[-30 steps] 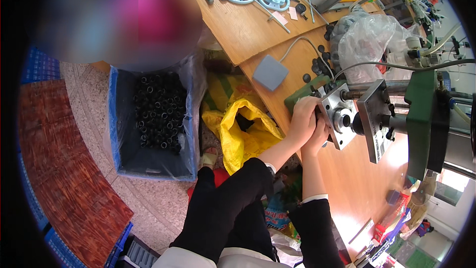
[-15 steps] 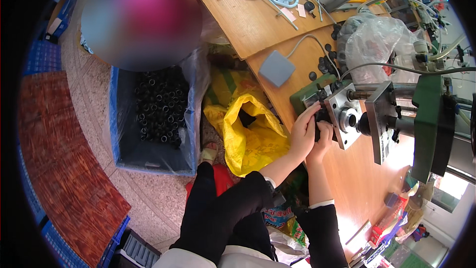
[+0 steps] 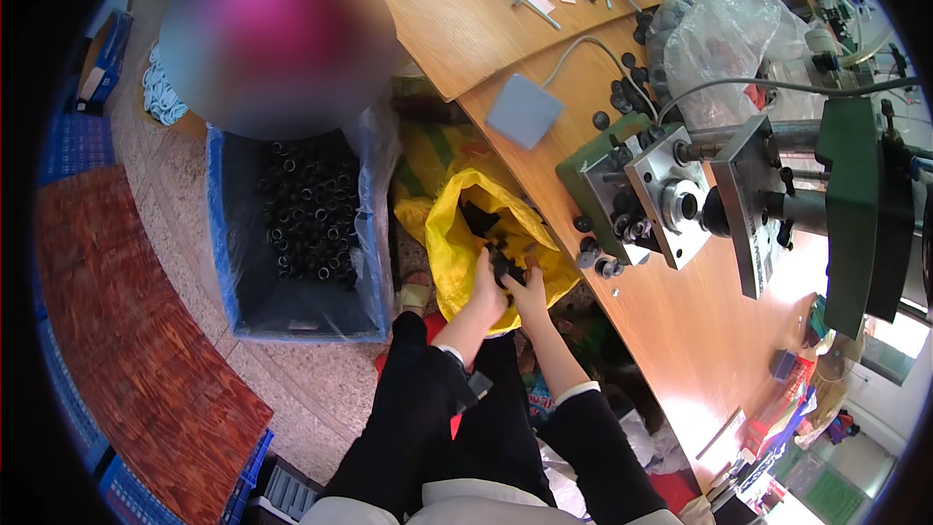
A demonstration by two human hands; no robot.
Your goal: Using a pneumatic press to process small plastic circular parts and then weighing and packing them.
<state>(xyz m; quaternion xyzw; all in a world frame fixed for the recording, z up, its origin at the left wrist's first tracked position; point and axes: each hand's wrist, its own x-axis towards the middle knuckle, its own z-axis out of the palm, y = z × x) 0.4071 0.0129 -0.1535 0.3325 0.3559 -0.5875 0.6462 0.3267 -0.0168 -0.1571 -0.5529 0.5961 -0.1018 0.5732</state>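
Both hands are together over the mouth of an open yellow bag [image 3: 449,267], beside the table's edge. My left hand [image 3: 489,290] is closed around small black parts [image 3: 502,264]. Against the same bunch presses my right hand [image 3: 530,296], its fingers curled in from the other side. How many parts they hold cannot be made out. More dark pieces [image 3: 478,219] show inside the bag. To the right, a green bench press [image 3: 844,219] lies with its metal plates apart, and small black round parts [image 3: 632,224] sit at its base.
Loose black caps [image 3: 604,264] lie at the table edge by the press. A grey box with a cable [image 3: 525,111] rests on the wooden table [image 3: 671,331]. At left stands a blue bin [image 3: 222,233] of black rings. Beyond it is a co-worker, blurred.
Both hands have left the press base and moved left and down to the yellow bag, with black parts in them. Black caps now show at the table edge. The view has shifted slightly.
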